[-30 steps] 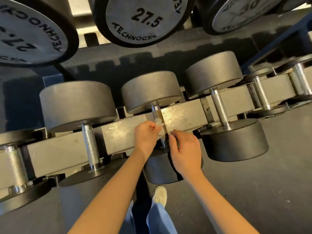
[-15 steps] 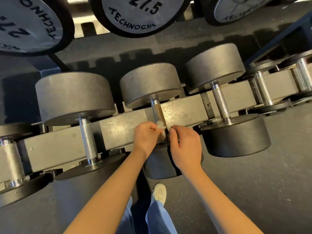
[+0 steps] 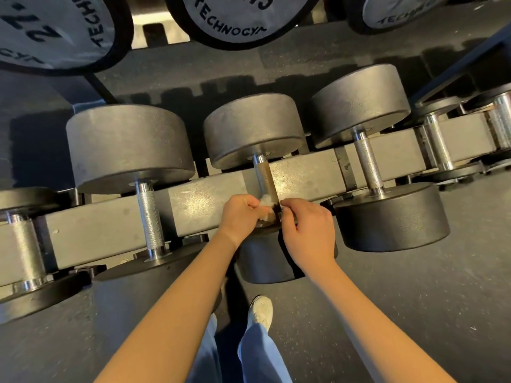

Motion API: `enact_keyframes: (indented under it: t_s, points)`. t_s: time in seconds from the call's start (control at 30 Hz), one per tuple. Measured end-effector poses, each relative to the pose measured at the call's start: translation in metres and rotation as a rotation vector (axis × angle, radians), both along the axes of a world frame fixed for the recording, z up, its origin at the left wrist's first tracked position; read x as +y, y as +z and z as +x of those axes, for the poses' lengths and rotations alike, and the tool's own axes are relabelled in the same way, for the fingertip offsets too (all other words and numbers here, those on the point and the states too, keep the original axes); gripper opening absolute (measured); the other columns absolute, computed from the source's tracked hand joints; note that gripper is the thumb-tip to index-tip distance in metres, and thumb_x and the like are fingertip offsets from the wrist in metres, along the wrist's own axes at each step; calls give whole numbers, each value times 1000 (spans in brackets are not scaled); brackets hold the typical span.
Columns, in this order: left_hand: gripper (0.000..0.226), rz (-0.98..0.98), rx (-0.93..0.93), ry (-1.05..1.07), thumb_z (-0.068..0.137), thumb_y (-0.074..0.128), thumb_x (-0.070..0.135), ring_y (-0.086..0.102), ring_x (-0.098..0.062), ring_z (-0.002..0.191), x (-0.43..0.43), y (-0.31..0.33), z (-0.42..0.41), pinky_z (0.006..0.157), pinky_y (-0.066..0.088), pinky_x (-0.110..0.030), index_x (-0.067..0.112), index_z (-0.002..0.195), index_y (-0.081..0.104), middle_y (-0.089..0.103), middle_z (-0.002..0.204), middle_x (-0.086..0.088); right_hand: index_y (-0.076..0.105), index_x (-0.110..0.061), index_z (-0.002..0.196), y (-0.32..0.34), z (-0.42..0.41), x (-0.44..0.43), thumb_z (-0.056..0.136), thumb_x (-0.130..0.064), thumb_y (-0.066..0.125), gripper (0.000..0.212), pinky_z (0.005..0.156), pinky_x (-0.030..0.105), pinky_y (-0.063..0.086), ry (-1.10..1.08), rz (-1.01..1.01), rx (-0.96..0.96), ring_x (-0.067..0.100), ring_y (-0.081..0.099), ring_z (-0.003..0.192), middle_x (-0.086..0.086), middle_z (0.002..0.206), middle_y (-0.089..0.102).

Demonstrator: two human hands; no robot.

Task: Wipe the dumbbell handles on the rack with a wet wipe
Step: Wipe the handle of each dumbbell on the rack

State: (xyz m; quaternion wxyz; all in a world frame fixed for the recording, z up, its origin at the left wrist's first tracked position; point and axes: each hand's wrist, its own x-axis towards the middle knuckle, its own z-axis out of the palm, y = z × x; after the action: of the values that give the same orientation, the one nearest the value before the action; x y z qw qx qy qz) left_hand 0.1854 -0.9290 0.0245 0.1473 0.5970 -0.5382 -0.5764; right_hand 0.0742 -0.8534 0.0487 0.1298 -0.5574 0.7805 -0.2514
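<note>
A row of grey dumbbells lies across the rack's grey rail [image 3: 210,200]. On the middle dumbbell, the metal handle [image 3: 264,175] runs toward me and its near end is covered by both hands. My left hand [image 3: 243,217] pinches a crumpled white wet wipe [image 3: 266,201] against the left side of that handle's near end. My right hand [image 3: 308,230] has its fingers curled at the handle's right side, fingertips at the wipe. The dumbbell's near head [image 3: 265,261] shows below my hands.
Neighbouring dumbbells lie with knurled handles on the left [image 3: 149,217] and on the right [image 3: 369,164]. More handles sit at the far left [image 3: 25,244] and far right [image 3: 439,145]. Big Technogym dumbbell ends [image 3: 240,15] hang on the upper tier. My shoe [image 3: 260,312] stands on dark floor.
Both hands have slid a little toward me down the middle handle, baring more of it. The view has tilted, so the upper dumbbells sit higher in the frame.
</note>
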Motion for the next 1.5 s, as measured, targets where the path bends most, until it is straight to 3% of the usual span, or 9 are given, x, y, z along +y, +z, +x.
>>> enact_keyframes:
  t_s: [0.17, 0.27, 0.33, 0.57, 0.73, 0.97, 1.2, 1.4, 1.5]
  points:
    - [13, -42, 194, 15, 88, 65, 11, 60, -2, 68, -6, 20, 4, 70, 49, -19, 20, 79, 71, 68, 72, 5, 55, -19, 132, 15, -13, -14, 92, -23, 57, 40, 82, 27, 46, 150, 261, -213, 16, 61, 103, -2, 119, 64]
    - [13, 8, 301, 45, 88, 64, 7, 62, 2, 65, -5, 28, 2, 67, 49, -17, 17, 82, 71, 68, 66, 9, 63, -16, 120, 18, -21, -35, 88, -11, 64, 33, 73, 8, 44, 125, 256, -420, 2, 61, 86, -3, 102, 67]
    - [11, 8, 317, 99, 88, 63, 6, 63, 0, 67, -8, 32, 4, 69, 50, -19, 15, 88, 70, 68, 70, 7, 68, -18, 101, 16, -24, -47, 83, -7, 68, 21, 70, 14, 47, 70, 223, -491, 4, 61, 77, -3, 88, 68]
    - [36, -736, -117, 78, 97, 50, 15, 40, -7, 119, -33, 52, 24, 102, 29, -11, 9, 133, 51, 44, 126, 4, 57, -19, 78, 3, -21, -76, 83, -7, 67, 16, 52, 4, 35, 1, 329, -311, 6, 50, 66, -3, 79, 58]
    - [42, -720, -217, -49, 99, 45, 14, 29, -14, 135, -43, 41, 25, 106, 13, -4, 10, 141, 44, 39, 144, -4, 53, -15, 74, -4, -18, -80, 84, -4, 64, 19, 54, 8, 30, 50, 349, -210, 13, 51, 67, 0, 74, 55]
    - [44, -692, -221, -63, 99, 45, 14, 27, -16, 137, -44, 43, 25, 108, 16, -15, 10, 142, 41, 38, 145, -6, 59, -17, 78, -7, -13, -110, 86, -7, 66, 15, 63, 10, 36, -137, 135, -407, 8, 53, 71, -2, 77, 57]
    - [45, -689, -217, -65, 100, 43, 14, 26, -14, 137, -44, 45, 26, 107, 16, -14, 11, 144, 37, 37, 147, -4, 60, -21, 66, -9, -28, -78, 82, -5, 70, 25, 67, 16, 40, -56, 375, -414, 12, 58, 76, 0, 79, 62]
    - [45, -715, -250, -80, 99, 44, 12, 28, -17, 137, -43, 46, 26, 108, 18, -16, 10, 144, 38, 39, 146, -5, 64, -14, 76, -2, -14, -103, 84, -4, 67, 12, 67, 11, 40, -155, 219, -478, 14, 58, 81, 2, 83, 63]
    - [45, -699, -235, -77, 100, 42, 13, 27, -14, 137, -42, 47, 26, 106, 14, -9, 11, 144, 37, 38, 146, -4, 64, -16, 69, 1, -21, -86, 80, -4, 70, 18, 64, 12, 39, -70, 354, -428, 13, 58, 78, 0, 78, 62]
